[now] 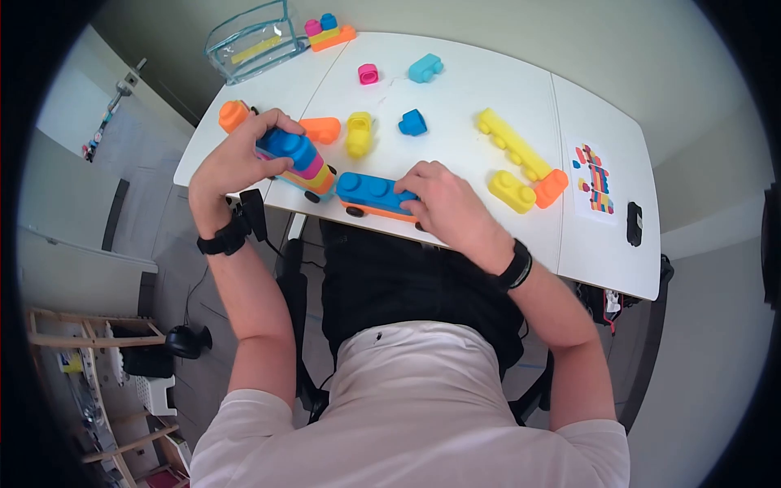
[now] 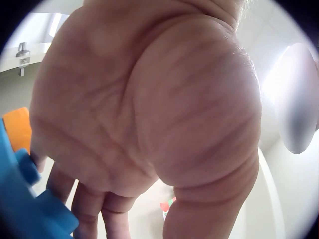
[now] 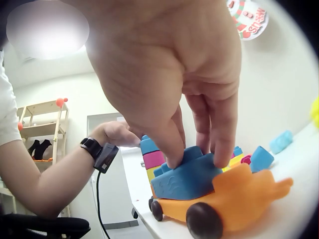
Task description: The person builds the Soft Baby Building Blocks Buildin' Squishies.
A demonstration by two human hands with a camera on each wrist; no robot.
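My left hand (image 1: 240, 163) is at a tall stack of toy blocks on a wheeled base, its thumb and fingers around the blue top block (image 1: 291, 146). Beneath that block come a pink, a yellow and an orange layer. Just to the right, my right hand (image 1: 451, 207) pinches the end of a long blue block (image 3: 184, 177) between thumb and fingers. This block sits on an orange toy car base (image 3: 244, 199) with black wheels, near the table's front edge. In the left wrist view the palm (image 2: 144, 99) hides most of the stack.
Loose blocks lie farther back: yellow (image 1: 358, 137), blue (image 1: 413, 123), pink (image 1: 368, 74) and turquoise (image 1: 425, 68). Long yellow (image 1: 512, 145) and orange (image 1: 552, 189) pieces lie right, beside a printed picture sheet (image 1: 595, 183) and a black object (image 1: 634, 224). A clear bag (image 1: 254, 49) stands back left.
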